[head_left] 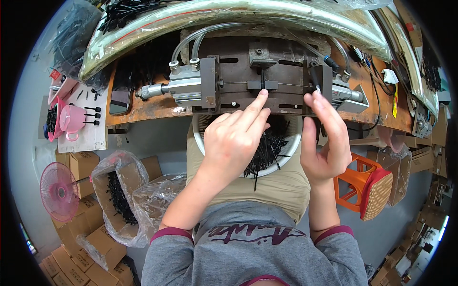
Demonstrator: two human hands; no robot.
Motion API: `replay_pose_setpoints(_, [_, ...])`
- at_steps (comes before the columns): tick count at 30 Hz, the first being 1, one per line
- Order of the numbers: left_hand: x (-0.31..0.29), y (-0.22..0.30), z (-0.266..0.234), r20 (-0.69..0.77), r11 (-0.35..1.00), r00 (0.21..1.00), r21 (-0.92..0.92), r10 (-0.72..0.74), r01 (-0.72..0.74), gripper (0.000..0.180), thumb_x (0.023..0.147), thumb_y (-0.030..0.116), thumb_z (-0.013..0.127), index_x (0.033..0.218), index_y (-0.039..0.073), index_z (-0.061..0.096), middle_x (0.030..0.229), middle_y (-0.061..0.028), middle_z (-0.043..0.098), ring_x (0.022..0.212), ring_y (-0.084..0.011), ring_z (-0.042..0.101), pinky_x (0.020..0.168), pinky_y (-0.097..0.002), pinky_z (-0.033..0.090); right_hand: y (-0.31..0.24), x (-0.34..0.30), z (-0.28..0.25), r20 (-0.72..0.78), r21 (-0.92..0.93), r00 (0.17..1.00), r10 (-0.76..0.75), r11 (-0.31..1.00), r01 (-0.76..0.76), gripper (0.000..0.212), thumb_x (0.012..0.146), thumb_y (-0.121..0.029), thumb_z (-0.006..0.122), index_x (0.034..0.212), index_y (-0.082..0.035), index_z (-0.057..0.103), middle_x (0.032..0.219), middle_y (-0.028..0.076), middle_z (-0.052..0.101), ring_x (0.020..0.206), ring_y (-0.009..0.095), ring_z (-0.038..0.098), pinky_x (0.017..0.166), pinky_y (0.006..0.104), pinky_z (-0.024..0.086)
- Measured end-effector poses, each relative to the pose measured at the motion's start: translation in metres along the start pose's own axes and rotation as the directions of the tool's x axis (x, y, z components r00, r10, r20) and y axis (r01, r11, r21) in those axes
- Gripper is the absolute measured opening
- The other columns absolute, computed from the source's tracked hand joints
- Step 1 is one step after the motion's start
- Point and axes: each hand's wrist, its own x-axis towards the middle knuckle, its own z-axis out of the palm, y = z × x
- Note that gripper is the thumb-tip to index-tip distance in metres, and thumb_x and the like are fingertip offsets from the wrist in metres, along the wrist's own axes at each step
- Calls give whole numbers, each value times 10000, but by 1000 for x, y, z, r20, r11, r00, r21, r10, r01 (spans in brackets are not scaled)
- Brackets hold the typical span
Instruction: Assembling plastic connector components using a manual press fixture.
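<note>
Rod (263, 78), thin, straight and black: found directly ahead of the left hand (234, 136), upper part lying over a small dark block (272, 85). Noted a plain, dark surface and a width far narrower than the block. Recorded alignment pointing away from the left hand, toward a bolted metal bracket (260, 55) just beyond. Could not make out the near end, hidden at the fingertip.

Found the left hand palm down, index finger stretched out with its tip at the rod, in apparent contact; remaining fingers loosely bent. Could not tell of any hold beneath the left palm.

Found the right hand half open and turned on edge, fingers raised, thumb well apart. Noted a second black piece (315, 78) at the right fingertips, slanted, thicker than the rod, with a pale glint at its near end. Could not tell whether held there or merely close by.

Saw a thin wire (234, 83) running sideways to the block, ahead of the left hand. Observed a dark brown base plate (234, 51) beyond both hands, a silver cylinder (185, 86) ahead and to the left of the left hand, and another cylinder (347, 93) just right of the right fingertips.

Below and between the hands, found a white basket (197, 136) with slim black parts (272, 148) heaped inside, loosely tangled. Recorded an orange stool (352, 183) to the right of the right hand.
</note>
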Motion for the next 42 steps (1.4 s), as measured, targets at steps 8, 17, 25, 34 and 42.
replay_pose_setpoints(8, [6,-5,5,-5,998,1000,55,31,-30,256,688,166,833,906,71,739,1182,-46,726,618,-153,652,580,-271,496,-7,5,-11,104,166,993,58,983,-74,439,927,43,493,1353,150,499,1331,354,544,1221,444,593,1058,496,475])
replay_pose_setpoints(17, [6,-7,8,-11,1000,1000,24,17,-16,243,694,174,830,900,81,743,1177,-41,730,584,-151,637,570,-265,496,-2,0,-8,173,75,985,-12,997,-1,310,730,20,811,1009,37,678,1128,225,708,896,299,735,742,346,612])
replay_pose_setpoints(25, [6,-8,7,-10,1000,1000,12,18,-18,242,691,156,822,907,79,745,1175,-42,731,585,-151,638,573,-256,505,-9,0,-7,238,71,969,-68,996,52,317,697,31,796,1003,34,713,1157,181,676,954,333,704,772,366,601])
replay_pose_setpoints(34, [-19,3,-28,244,972,967,-233,71,-13,358,682,306,843,948,85,748,995,-25,746,668,-175,680,583,-280,518,-5,1,5,404,-44,915,11,999,8,240,742,-37,753,970,6,691,1191,185,691,885,247,720,742,330,578])
replay_pose_setpoints(42, [-40,7,-26,226,930,971,-368,77,12,381,703,355,844,950,81,751,921,-22,746,661,-179,691,564,-288,520,-13,8,24,530,-307,843,95,948,86,216,735,-71,778,931,-46,689,1264,71,687,577,179,620,591,287,520])
